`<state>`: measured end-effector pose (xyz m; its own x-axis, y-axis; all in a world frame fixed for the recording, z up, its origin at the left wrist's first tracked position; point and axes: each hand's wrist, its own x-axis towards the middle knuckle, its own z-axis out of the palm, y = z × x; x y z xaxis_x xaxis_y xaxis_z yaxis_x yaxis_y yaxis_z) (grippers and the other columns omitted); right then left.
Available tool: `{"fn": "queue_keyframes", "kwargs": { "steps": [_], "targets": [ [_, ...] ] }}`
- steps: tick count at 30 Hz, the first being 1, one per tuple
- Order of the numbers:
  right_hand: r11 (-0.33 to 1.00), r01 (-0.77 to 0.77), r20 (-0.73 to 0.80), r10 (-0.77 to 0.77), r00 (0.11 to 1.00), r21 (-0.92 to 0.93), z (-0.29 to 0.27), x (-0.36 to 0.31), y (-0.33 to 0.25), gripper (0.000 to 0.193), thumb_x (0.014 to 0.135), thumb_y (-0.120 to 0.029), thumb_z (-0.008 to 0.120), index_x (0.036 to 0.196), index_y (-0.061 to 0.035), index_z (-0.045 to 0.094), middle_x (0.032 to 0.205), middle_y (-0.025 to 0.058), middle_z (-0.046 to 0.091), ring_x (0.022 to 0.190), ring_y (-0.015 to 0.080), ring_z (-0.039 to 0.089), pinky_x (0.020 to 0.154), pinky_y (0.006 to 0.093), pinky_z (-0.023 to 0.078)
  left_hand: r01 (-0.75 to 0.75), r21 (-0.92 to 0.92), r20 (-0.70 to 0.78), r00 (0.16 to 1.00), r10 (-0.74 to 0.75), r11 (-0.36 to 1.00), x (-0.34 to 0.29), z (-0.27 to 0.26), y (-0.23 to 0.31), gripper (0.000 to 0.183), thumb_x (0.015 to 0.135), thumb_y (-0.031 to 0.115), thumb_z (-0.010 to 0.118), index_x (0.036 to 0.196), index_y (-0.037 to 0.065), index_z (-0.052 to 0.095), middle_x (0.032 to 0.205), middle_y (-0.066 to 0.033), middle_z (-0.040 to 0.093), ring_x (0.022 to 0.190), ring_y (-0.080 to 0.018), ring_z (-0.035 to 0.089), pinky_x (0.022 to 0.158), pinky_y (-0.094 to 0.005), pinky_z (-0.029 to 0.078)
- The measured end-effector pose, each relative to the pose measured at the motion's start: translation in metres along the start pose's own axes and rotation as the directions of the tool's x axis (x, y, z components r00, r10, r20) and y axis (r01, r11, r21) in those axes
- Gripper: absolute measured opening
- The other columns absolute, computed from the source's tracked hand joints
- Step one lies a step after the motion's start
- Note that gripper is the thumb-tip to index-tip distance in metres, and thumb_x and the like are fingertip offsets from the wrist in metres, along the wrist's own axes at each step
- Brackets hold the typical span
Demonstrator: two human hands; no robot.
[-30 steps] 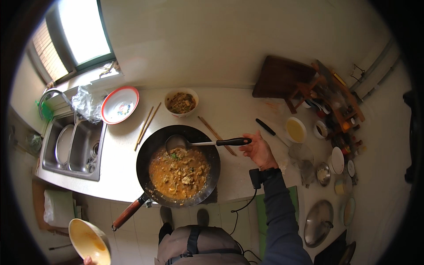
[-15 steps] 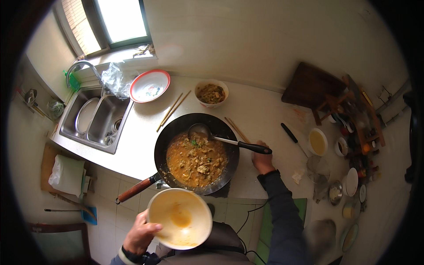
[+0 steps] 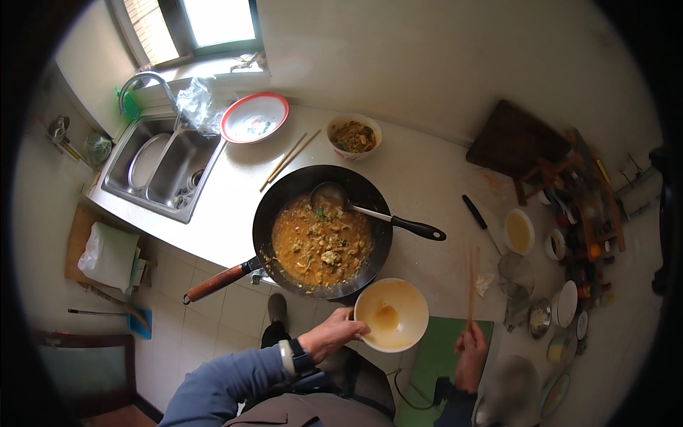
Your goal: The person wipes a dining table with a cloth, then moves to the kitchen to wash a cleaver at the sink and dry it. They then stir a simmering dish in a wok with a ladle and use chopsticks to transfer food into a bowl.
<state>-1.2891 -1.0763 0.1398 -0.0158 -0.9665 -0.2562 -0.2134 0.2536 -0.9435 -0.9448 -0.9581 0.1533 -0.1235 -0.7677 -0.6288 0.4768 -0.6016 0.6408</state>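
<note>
My left hand [image 3: 333, 337] grips the rim of a cream-coloured bowl [image 3: 407, 324] with a little orange sauce left at its bottom. The bowl hangs just off the near right edge of a dark wok [image 3: 384, 267]. A chunky orange-brown stew [image 3: 320, 245] fills the wok's middle, and a ladle [image 3: 398, 222] rests in it, its black handle sticking out to the right. Over the green board at the lower right, my right hand [image 3: 469, 359] is closed around a pair of chopsticks [image 3: 472, 292], slightly blurred, tips pointing away from me.
Behind the wok stand a bowl of food [image 3: 354, 136], a red-rimmed dish [image 3: 255, 118] and another pair of chopsticks [image 3: 288, 162]. A double sink [image 3: 163, 167] is at the left. Rightward lie a black-handled tool [image 3: 475, 211], a strainer [image 3: 516, 276], several bowls and a green board [image 3: 441, 349].
My right hand has taken the chopsticks from the counter beside the wok and drawn back toward me. My left hand has carried the bowl to the right.
</note>
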Motion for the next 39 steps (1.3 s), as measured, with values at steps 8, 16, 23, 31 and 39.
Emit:
{"fn": "queue_keyframes", "kwargs": {
  "steps": [8,16,23,31,39],
  "targets": [
    [0.997,0.031,-0.016,-0.030,0.999,0.072,-0.009,-0.069,-0.030,0.035,0.105,0.000,0.053,0.136,0.0077,0.066,0.098,0.0059,0.062,0.075,0.0118,0.057,0.062,0.0275,0.048,-0.243,-0.183,-0.056,0.970,0.237,0.953,0.057,0.034,-0.013,0.056,0.096,0.004,0.067,0.148,-0.007,0.050,0.137,-0.0142,0.067,0.124,-0.0230,0.067,0.108,-0.0369,0.054],
    [0.980,0.182,0.263,-0.154,0.952,-0.086,0.072,-0.079,-0.096,0.025,0.094,0.009,0.064,0.118,0.0029,0.070,0.091,0.0065,0.066,0.073,0.0148,0.064,0.065,0.0288,0.052,-0.166,-0.182,0.165,0.967,0.196,0.969,0.038,0.001,0.001,0.069,0.100,0.019,0.078,0.157,-0.004,0.045,0.151,-0.0158,0.057,0.128,-0.0218,0.063,0.112,-0.0379,0.051],
    [0.753,0.583,0.612,-0.315,0.726,-0.305,0.140,-0.054,-0.134,0.023,0.091,0.010,0.069,0.113,0.0042,0.072,0.093,0.0106,0.068,0.069,0.0160,0.063,0.064,0.0287,0.050,0.040,-0.280,0.091,0.996,-0.015,0.959,-0.084,-0.132,-0.009,0.068,0.099,0.016,0.078,0.152,-0.012,0.045,0.128,-0.0271,0.069,0.118,-0.0339,0.072,0.101,-0.0416,0.062],
    [0.809,0.481,0.439,-0.316,0.841,-0.338,0.190,-0.055,-0.162,0.020,0.088,0.010,0.073,0.107,0.0034,0.071,0.098,0.0110,0.068,0.084,0.0187,0.066,0.073,0.0304,0.052,-0.730,-0.584,-0.530,0.674,0.514,0.354,-0.131,-0.208,-0.030,0.065,0.098,0.031,0.080,0.153,0.010,0.053,0.139,-0.0233,0.062,0.112,-0.0371,0.071,0.096,-0.0498,0.064],
    [0.936,0.351,0.327,-0.339,0.882,0.023,0.240,-0.065,-0.154,0.018,0.091,0.011,0.074,0.105,0.0009,0.070,0.105,0.0053,0.062,0.087,0.0120,0.060,0.075,0.0261,0.052,-0.777,-0.469,-0.596,0.630,0.498,0.421,-0.107,-0.231,0.003,0.031,0.098,0.020,0.075,0.125,0.007,0.069,0.122,-0.0246,0.072,0.089,-0.0376,0.074,0.083,-0.0512,0.067]
  ]
}}
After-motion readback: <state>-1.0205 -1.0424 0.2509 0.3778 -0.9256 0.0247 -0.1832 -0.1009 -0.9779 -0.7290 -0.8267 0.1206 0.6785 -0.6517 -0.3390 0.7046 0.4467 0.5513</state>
